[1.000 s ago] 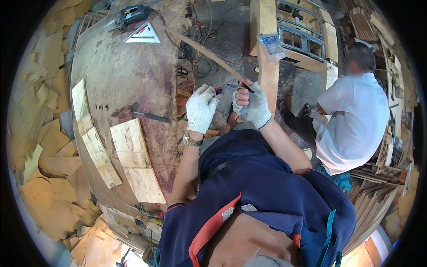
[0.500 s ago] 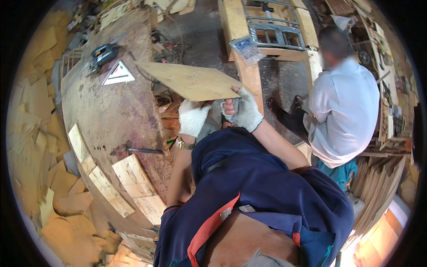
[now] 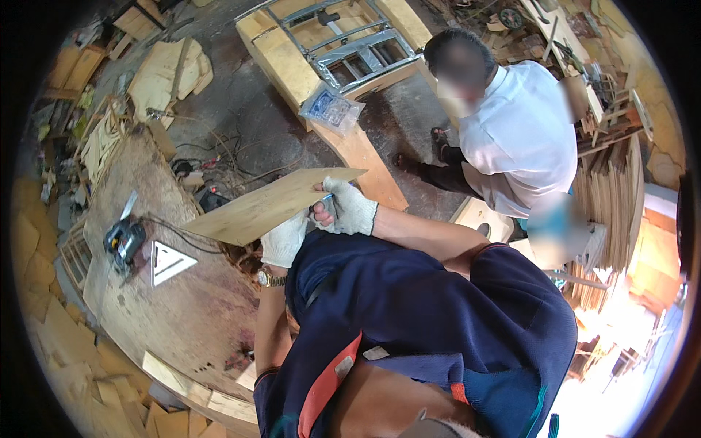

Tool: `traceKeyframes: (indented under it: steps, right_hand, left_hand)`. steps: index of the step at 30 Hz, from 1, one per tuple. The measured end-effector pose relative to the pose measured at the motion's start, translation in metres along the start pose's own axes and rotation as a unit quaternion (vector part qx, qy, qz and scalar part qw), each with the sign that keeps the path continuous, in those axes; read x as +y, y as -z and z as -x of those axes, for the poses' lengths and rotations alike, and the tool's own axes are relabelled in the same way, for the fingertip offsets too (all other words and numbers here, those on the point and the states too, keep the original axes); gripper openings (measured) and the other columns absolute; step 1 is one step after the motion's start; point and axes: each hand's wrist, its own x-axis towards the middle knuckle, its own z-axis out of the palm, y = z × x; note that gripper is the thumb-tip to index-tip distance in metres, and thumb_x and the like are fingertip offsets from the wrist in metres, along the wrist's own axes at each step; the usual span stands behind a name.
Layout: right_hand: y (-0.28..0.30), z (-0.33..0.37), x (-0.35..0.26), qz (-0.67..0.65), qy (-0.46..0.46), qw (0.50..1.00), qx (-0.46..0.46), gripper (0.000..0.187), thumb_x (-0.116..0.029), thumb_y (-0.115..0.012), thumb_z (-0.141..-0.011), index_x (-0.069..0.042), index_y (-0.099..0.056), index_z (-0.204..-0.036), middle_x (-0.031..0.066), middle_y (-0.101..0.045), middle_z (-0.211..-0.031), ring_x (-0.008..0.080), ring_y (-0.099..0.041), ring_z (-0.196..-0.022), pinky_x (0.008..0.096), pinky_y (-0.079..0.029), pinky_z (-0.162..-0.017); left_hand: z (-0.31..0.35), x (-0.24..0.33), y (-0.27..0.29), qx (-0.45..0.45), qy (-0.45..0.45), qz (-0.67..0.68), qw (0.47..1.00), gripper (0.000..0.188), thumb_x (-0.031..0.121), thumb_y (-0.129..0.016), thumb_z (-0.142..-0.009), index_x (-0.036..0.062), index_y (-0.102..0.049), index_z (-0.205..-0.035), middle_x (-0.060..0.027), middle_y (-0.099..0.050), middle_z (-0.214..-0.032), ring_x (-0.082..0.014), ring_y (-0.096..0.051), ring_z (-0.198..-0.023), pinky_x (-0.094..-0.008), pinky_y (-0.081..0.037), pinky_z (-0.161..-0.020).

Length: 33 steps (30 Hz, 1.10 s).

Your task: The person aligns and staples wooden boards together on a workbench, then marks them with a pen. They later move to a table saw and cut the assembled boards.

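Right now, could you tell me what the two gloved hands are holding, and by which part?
A thin plywood sheet. The left hand and right hand both grip it along its near edge, at the end closest to the person.

matt pale wood panel (image 3: 266, 204), knitted white cloth gloves (image 3: 350, 208), rough stained wooden workbench (image 3: 182, 314).

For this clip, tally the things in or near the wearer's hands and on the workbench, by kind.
Gloved hands, left and right: 2
Plywood sheet, held by both hands: 1
Wristwatch on the left wrist: 1
Power saw on the workbench: 1
White triangle square on the bench: 1
Total: 6
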Motion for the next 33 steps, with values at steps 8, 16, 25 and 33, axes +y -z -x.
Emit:
traceKeyframes:
  steps: [8, 16, 25, 33]
  right_hand:
    - [-0.077, -0.050, -0.006, -0.173, 0.029, 0.983, -0.053, 0.027, -0.042, -0.038, -0.109, -0.017, -0.039, -0.118, 0.0080, -0.052, -0.077, 0.0186, -0.045, -0.062, 0.0282, -0.038, -0.050]
    - [-0.148, -0.071, -0.025, -0.063, 0.066, 0.996, -0.003, 0.042, -0.044, -0.045, -0.105, -0.003, -0.052, -0.103, 0.0089, -0.050, -0.070, 0.0184, -0.047, -0.061, 0.0291, -0.037, -0.051]
    - [-0.207, -0.107, -0.090, 0.183, 0.171, 0.967, -0.050, 0.034, -0.034, -0.060, -0.098, 0.000, -0.058, -0.103, 0.0134, -0.061, -0.059, 0.0234, -0.054, -0.042, 0.0318, -0.039, -0.040]
    - [-0.298, -0.190, -0.243, 0.424, 0.302, 0.851, 0.072, 0.035, -0.033, -0.068, -0.095, -0.003, -0.063, -0.112, 0.0089, -0.069, -0.077, 0.0188, -0.064, -0.051, 0.0298, -0.050, -0.044]
  left_hand:
    - [-0.065, -0.091, 0.053, 0.013, -0.126, -0.070, 0.989, 0.025, 0.018, -0.067, -0.083, 0.0178, -0.070, -0.107, -0.0035, -0.066, -0.105, -0.0294, -0.064, -0.099, -0.0485, -0.051, -0.083]
    - [-0.093, -0.144, 0.073, 0.031, -0.018, 0.092, 0.995, 0.026, 0.025, -0.074, -0.084, 0.0169, -0.076, -0.108, -0.0079, -0.075, -0.104, -0.0297, -0.071, -0.096, -0.0447, -0.054, -0.085]
    - [-0.058, -0.216, 0.057, 0.224, 0.035, 0.040, 0.973, 0.034, 0.029, -0.063, -0.098, 0.0074, -0.068, -0.124, -0.0077, -0.073, -0.108, -0.0235, -0.068, -0.093, -0.0397, -0.054, -0.084]
    - [-0.102, -0.303, 0.088, 0.175, 0.463, 0.559, 0.665, 0.021, 0.003, -0.048, -0.098, -0.0016, -0.068, -0.105, 0.0003, -0.067, -0.092, -0.0068, -0.060, -0.078, -0.0238, -0.050, -0.070]
